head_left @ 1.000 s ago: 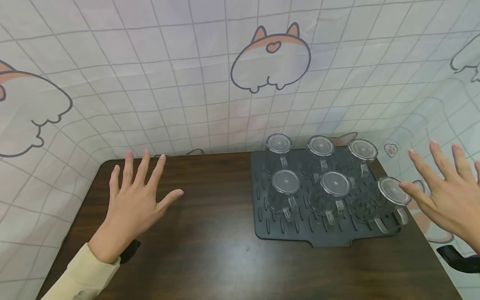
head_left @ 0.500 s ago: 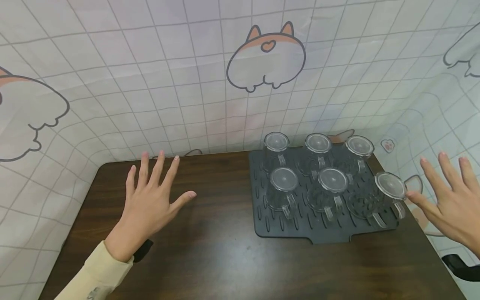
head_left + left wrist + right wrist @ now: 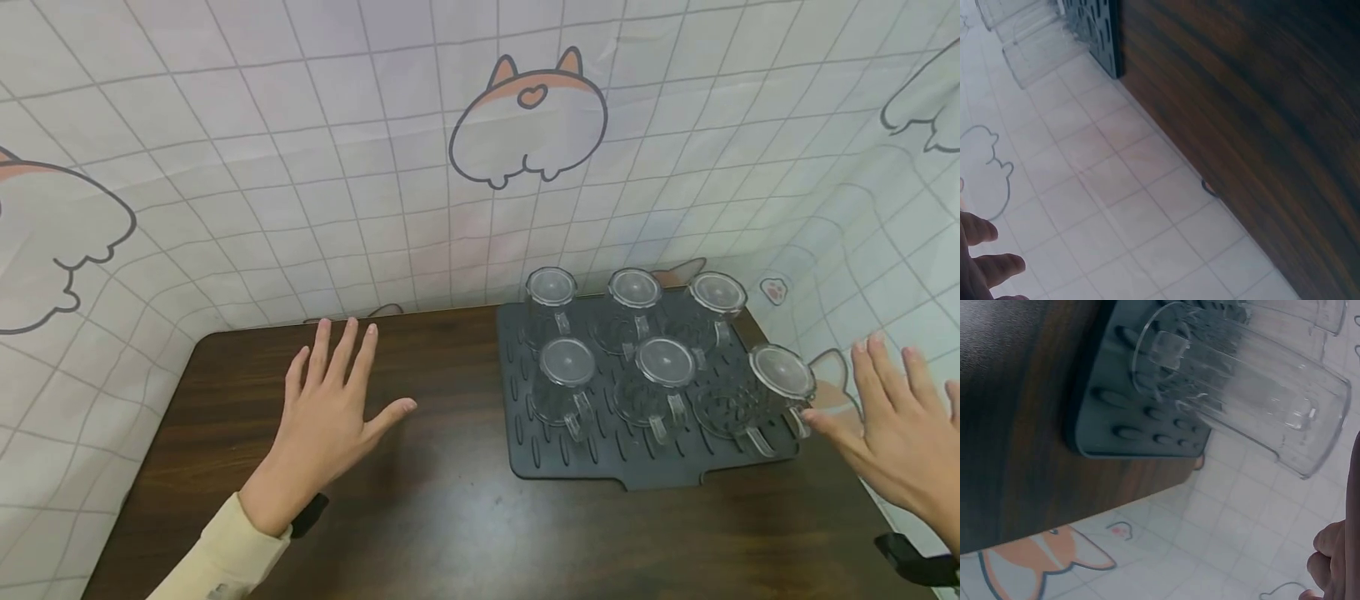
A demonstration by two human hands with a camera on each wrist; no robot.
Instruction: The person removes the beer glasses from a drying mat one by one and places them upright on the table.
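Several clear glass mugs (image 3: 567,367) stand upside down in two rows on a dark grey ribbed drying mat (image 3: 540,462). My left hand (image 3: 322,437) hovers over the left half of the table, fingers spread and holding nothing. Palm down at the right edge, my right hand (image 3: 900,442) is likewise extended and holds nothing. Its thumb tip lies right by the handle of the front right mug (image 3: 782,375) in the head view. In the right wrist view that glass mug (image 3: 1272,387) is near, with curled-looking fingers (image 3: 1329,562) low at the right.
The dark wooden table (image 3: 450,533) meets a white grid-patterned cloth wall (image 3: 360,200) with cartoon animal drawings at the back and sides. The mat lies near the table's back right corner. Black straps (image 3: 915,560) sit on both wrists.
My left hand has moved right and slightly toward me. The right hand has come down a little, its fingers closer together. The mugs and mat stay in place; the head view shifts slightly.
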